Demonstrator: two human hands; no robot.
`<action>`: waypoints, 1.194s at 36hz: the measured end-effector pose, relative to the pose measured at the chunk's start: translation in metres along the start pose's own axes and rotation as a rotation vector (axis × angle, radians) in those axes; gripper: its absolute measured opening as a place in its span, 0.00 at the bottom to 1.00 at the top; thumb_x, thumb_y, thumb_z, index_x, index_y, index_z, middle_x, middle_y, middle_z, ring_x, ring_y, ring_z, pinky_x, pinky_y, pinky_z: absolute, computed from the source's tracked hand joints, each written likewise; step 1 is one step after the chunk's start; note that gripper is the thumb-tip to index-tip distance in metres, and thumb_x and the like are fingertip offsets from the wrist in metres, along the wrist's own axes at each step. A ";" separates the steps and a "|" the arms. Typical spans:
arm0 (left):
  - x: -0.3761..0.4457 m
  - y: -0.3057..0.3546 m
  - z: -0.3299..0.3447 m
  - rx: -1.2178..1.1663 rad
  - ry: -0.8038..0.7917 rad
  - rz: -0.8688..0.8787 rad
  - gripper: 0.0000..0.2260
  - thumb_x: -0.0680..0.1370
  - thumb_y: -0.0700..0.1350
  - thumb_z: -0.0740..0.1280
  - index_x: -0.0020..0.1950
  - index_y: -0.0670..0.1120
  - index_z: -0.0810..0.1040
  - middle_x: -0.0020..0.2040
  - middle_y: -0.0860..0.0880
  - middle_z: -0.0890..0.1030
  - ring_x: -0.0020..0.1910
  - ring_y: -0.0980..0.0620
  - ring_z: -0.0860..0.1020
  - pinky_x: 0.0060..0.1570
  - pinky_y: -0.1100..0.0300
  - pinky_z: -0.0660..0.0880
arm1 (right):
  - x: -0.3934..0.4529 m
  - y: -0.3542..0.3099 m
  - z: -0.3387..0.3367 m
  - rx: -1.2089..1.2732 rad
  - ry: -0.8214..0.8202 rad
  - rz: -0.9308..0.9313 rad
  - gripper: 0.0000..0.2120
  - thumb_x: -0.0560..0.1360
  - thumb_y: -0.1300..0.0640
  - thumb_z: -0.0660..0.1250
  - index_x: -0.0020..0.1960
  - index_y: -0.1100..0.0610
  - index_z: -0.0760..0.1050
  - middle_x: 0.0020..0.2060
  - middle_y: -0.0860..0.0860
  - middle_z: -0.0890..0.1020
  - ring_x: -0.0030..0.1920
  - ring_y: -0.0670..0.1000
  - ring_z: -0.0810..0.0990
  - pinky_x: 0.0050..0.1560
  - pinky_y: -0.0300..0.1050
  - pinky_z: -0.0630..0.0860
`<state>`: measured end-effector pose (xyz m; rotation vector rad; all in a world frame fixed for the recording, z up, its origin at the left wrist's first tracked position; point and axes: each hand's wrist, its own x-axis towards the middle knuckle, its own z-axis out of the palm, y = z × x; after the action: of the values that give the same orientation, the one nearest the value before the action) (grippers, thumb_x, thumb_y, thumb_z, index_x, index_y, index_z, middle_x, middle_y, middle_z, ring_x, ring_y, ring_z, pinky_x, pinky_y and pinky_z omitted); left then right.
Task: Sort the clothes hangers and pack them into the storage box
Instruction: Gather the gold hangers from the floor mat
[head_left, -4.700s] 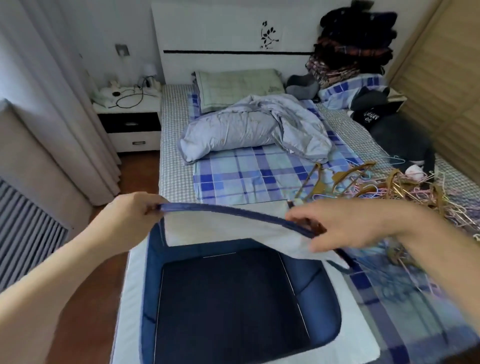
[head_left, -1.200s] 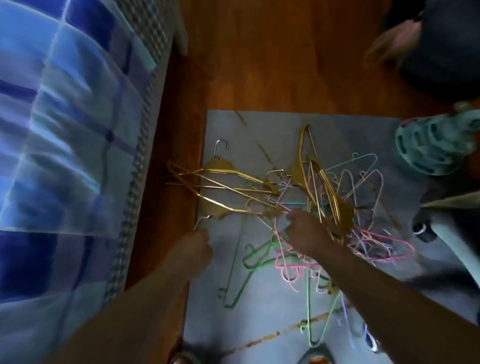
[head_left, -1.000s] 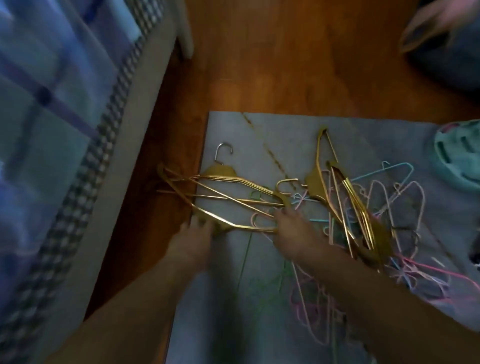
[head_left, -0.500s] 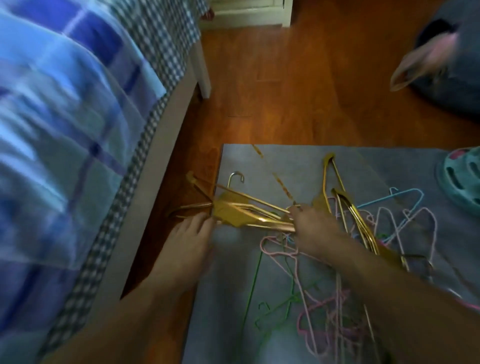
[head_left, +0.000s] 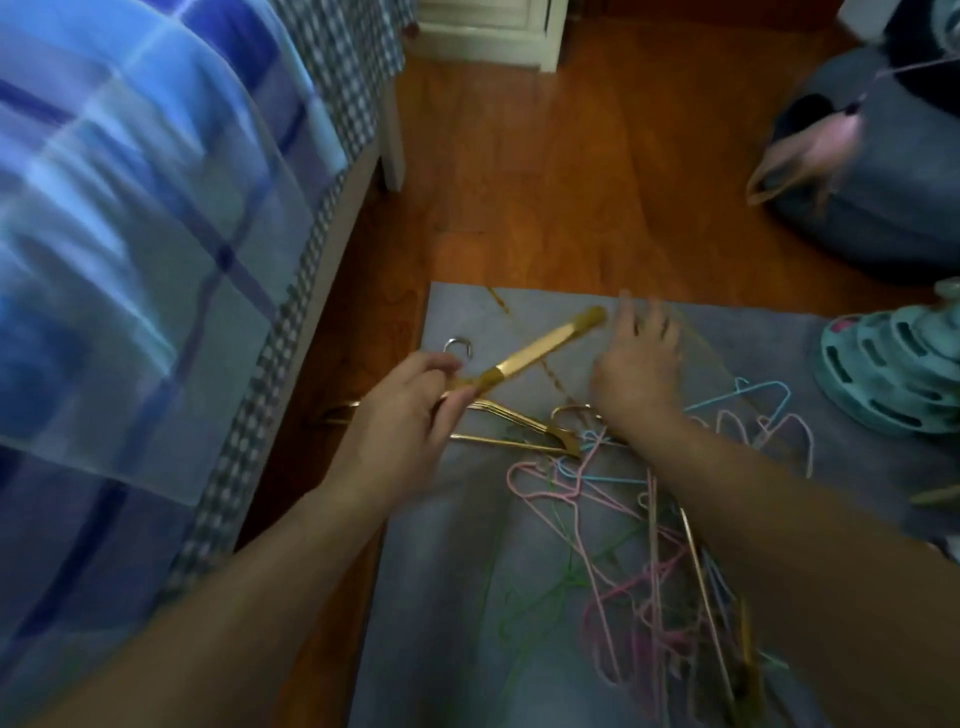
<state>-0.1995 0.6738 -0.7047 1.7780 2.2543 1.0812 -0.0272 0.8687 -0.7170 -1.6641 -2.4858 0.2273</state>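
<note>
sorting step: left hand (head_left: 410, 410) pinches a gold hanger (head_left: 535, 353); right hand (head_left: 636, 364) hovers with fingers spread, holding nothing. next, i judge, more gold ones need freeing from the thin wire hangers (head_left: 623, 519).

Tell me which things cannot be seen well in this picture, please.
- Storage box: not in the head view at all.
- Wire hangers: tangled and blurred; their number cannot be told, and the right forearm covers part.
- Gold hangers on the mat: partly behind the left hand.
- Teal object: cut by the right edge.
</note>
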 end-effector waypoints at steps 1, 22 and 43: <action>0.002 -0.004 0.007 0.003 0.042 -0.020 0.17 0.83 0.51 0.62 0.46 0.40 0.82 0.57 0.47 0.82 0.52 0.50 0.82 0.54 0.58 0.77 | -0.002 -0.005 0.017 0.067 0.062 0.025 0.35 0.75 0.57 0.66 0.77 0.59 0.55 0.74 0.62 0.60 0.72 0.64 0.60 0.69 0.60 0.63; -0.021 -0.004 -0.018 -0.650 0.241 -0.878 0.17 0.87 0.52 0.55 0.57 0.44 0.80 0.45 0.46 0.87 0.49 0.47 0.84 0.52 0.53 0.76 | -0.025 0.019 0.159 -0.106 -0.491 -0.302 0.18 0.71 0.43 0.70 0.56 0.51 0.76 0.51 0.53 0.83 0.52 0.57 0.82 0.49 0.47 0.79; 0.084 0.011 0.011 -1.128 0.292 -0.662 0.12 0.85 0.42 0.61 0.64 0.38 0.79 0.52 0.44 0.82 0.50 0.51 0.80 0.46 0.63 0.80 | 0.019 -0.009 0.000 0.787 -0.167 -0.141 0.08 0.75 0.59 0.72 0.47 0.58 0.72 0.56 0.50 0.72 0.47 0.53 0.81 0.41 0.46 0.81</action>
<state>-0.2130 0.7531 -0.6767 0.4205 1.4941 1.8917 -0.0424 0.8830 -0.7144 -1.1588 -2.1453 1.1802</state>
